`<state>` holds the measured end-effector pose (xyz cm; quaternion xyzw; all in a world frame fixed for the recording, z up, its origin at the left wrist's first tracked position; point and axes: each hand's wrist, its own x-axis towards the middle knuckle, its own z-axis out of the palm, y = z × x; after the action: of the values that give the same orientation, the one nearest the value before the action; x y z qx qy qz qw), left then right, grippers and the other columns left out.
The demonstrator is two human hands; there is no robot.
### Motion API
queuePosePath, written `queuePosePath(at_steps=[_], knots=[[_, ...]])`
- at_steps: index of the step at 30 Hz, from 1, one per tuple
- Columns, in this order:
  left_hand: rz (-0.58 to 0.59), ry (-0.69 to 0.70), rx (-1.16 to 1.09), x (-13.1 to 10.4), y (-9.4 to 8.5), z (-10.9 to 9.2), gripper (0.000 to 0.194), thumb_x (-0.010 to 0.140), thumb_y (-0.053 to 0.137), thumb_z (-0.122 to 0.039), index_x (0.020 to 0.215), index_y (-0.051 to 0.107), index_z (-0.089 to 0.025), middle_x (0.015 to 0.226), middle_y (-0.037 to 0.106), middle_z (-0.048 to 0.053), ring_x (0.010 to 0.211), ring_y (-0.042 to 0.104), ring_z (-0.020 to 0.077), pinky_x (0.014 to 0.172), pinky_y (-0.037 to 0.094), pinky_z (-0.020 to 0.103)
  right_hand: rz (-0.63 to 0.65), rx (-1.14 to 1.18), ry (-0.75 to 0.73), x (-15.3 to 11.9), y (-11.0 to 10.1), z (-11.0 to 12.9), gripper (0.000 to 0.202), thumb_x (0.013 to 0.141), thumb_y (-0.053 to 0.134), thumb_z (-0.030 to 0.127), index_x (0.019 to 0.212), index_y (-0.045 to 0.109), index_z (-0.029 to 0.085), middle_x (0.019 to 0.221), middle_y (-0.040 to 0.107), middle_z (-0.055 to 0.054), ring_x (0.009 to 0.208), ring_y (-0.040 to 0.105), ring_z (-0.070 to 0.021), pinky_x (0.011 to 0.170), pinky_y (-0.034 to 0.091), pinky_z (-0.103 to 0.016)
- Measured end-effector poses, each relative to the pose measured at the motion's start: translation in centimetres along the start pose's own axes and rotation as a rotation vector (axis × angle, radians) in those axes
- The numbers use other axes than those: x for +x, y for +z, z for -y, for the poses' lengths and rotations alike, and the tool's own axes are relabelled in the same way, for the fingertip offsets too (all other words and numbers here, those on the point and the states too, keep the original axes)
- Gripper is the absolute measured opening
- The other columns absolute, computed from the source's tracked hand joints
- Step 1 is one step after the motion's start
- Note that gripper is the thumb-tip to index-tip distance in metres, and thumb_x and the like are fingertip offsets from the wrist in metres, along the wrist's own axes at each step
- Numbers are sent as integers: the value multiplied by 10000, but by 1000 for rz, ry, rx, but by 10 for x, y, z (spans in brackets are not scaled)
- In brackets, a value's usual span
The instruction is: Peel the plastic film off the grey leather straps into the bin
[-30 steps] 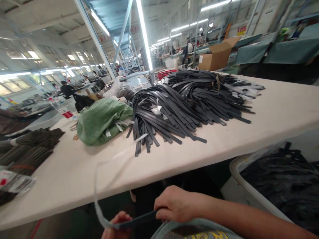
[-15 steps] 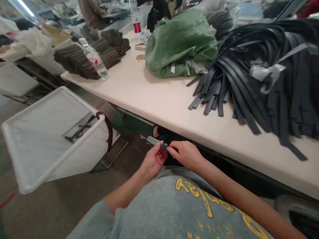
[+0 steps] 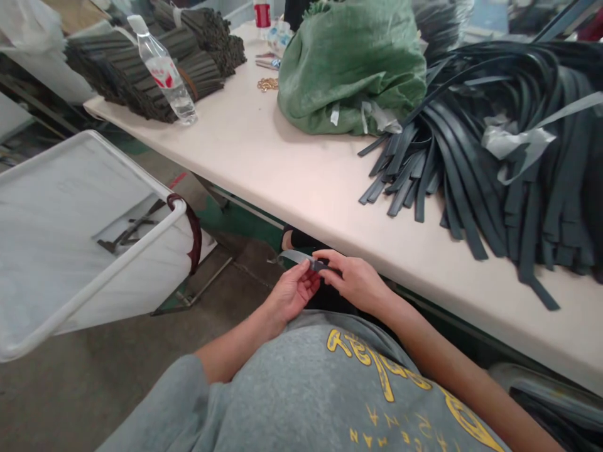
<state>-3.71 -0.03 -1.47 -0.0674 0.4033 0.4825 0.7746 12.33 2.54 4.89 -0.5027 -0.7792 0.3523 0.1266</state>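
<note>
In front of my belly, both hands grip a narrow dark strap (image 3: 321,266) whose left part looks pale grey and curves away past my fingers. My left hand (image 3: 294,292) is palm up and pinches the strap between thumb and fingers. My right hand (image 3: 354,276) is closed on the dark part from the other side, touching or nearly touching the left fingertips. Whether the pale part is the strap's own face or a separate strip I cannot tell. A large heap of similar black straps (image 3: 471,169) lies on the table to the right, partly tied with clear plastic.
Beyond my hands runs the pale table (image 3: 245,150). On it are a green sack (image 3: 348,75), a tilted water bottle (image 3: 164,78), bundled dark strips (image 3: 117,75) and gold-coloured rings (image 3: 267,84). A white bin (image 3: 108,238) stands at left, with dark pieces inside.
The pale part of the strap has gone from straight to bent. My right fingers have shifted on the dark part. The camera view has tilted down, so the table items sit higher.
</note>
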Motion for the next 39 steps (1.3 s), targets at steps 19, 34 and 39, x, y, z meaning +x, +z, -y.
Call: queuePosePath(at_steps=[19,34,39], knots=[[-83,-106,-9,0,2,-19,168,949,558,-204,831,646,-123,649,681,18,551,665,108,496,540,188,-268,132,-500,-26,-20,-8,166,918,617,171,1061,696,201,817,685,-21,669,639,-105,603,505,-210],[148,-151,14,-6,-5,-8,212,888,493,-181,919,686,-101,803,733,103,756,705,184,749,572,315,-111,153,-406,3,14,-21,218,961,483,229,1005,689,285,1028,747,-30,986,679,-213,1010,461,-425],[-137,28,-105,25,-30,-42,397,973,432,-314,1157,601,-5,909,727,183,767,710,199,704,587,294,-27,318,-371,-22,-11,-8,221,974,495,269,905,699,220,851,741,-26,759,676,-156,730,518,-274]])
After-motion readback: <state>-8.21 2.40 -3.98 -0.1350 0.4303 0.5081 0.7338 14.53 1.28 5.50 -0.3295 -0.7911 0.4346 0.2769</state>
